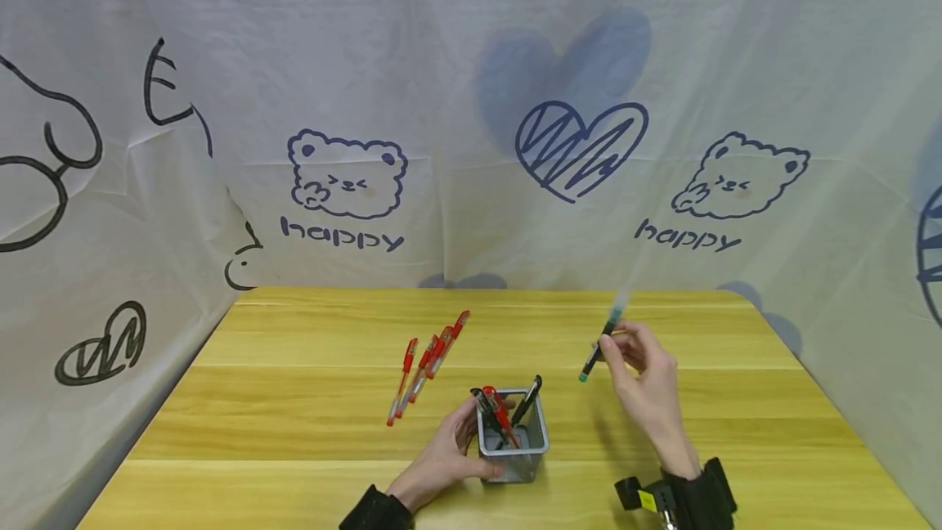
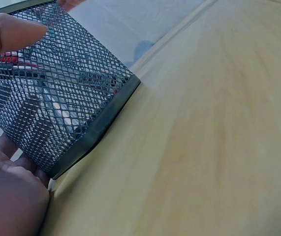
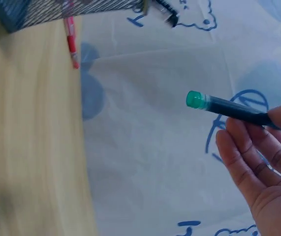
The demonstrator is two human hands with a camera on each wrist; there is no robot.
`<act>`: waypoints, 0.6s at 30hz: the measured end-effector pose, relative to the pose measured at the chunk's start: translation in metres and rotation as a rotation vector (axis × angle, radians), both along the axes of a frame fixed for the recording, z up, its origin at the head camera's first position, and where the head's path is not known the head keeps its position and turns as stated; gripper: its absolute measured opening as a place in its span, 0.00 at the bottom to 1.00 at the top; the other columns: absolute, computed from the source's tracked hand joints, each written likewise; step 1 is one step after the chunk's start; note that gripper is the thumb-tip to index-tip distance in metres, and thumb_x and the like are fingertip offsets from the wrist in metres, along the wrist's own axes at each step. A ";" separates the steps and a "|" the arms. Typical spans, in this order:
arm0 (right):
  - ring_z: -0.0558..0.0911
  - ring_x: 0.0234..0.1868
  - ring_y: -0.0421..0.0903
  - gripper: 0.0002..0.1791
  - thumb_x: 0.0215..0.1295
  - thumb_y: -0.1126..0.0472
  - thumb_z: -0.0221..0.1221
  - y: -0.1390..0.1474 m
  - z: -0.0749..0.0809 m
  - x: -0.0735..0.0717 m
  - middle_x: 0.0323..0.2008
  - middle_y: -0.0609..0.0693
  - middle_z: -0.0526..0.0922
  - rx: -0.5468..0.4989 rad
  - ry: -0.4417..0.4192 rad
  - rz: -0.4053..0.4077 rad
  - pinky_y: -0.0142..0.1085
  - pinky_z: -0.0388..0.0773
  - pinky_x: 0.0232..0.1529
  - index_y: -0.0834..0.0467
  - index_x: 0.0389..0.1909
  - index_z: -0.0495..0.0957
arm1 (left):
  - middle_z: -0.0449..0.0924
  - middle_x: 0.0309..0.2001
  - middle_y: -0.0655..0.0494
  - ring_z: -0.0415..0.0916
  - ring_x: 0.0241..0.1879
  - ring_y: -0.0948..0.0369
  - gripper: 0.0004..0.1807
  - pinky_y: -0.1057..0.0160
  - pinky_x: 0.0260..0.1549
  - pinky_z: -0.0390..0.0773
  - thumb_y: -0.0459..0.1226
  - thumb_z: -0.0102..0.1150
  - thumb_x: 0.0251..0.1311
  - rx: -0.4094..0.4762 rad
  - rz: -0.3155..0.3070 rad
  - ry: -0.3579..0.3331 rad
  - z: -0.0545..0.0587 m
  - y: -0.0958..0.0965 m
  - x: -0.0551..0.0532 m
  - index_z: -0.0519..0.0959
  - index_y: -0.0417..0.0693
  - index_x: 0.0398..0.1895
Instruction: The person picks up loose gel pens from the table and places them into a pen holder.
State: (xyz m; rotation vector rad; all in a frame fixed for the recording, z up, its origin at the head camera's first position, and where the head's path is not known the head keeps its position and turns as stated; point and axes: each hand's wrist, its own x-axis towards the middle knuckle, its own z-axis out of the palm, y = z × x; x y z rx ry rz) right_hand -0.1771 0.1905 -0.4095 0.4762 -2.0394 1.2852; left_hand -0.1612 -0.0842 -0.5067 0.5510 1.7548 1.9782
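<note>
My left hand (image 1: 444,458) grips the near-left side of a square metal mesh pen holder (image 1: 518,469), with the thumb along its front wall in the left wrist view. Inside the holder lean a red pen (image 1: 496,409) and black pens, one black pen (image 1: 527,401) tipping towards the right corner. To the right of the holder and above the table, my right hand (image 1: 651,383) pinches a dark-barrelled pen (image 3: 236,110) between thumb and fingers. This pen has a green end, pointing down and left in the head view; its upper end is blurred there.
Several red pens (image 1: 406,370) lie in a slanting row on the wooden table (image 1: 294,407), left of and behind the holder. Behind the table hangs a pale cloth (image 1: 456,105) with drawn hearts and bears; another stretch of cloth borders the left side.
</note>
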 end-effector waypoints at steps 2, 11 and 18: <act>0.83 0.37 0.23 0.11 0.64 0.80 0.57 -0.002 0.003 0.002 0.30 0.63 0.86 -0.010 0.050 0.030 0.16 0.81 0.46 0.72 0.47 0.77 | 0.58 0.77 0.42 0.47 0.80 0.43 0.50 0.41 0.80 0.43 0.29 0.68 0.51 0.001 -0.001 -0.004 0.000 0.000 0.000 0.54 0.42 0.78; 0.86 0.40 0.30 0.14 0.60 0.85 0.55 -0.006 0.017 0.009 0.34 0.56 0.87 -0.071 0.150 0.120 0.21 0.83 0.46 0.74 0.46 0.76 | 0.57 0.78 0.41 0.46 0.80 0.42 0.51 0.41 0.80 0.43 0.29 0.68 0.51 0.001 -0.001 -0.003 0.000 0.000 0.000 0.53 0.42 0.79; 0.87 0.42 0.34 0.11 0.60 0.86 0.53 -0.008 0.026 0.012 0.41 0.45 0.88 -0.126 0.258 0.182 0.22 0.85 0.44 0.80 0.44 0.73 | 0.58 0.77 0.41 0.47 0.80 0.43 0.51 0.41 0.80 0.43 0.29 0.69 0.51 0.001 0.000 0.004 0.000 0.000 0.000 0.54 0.43 0.79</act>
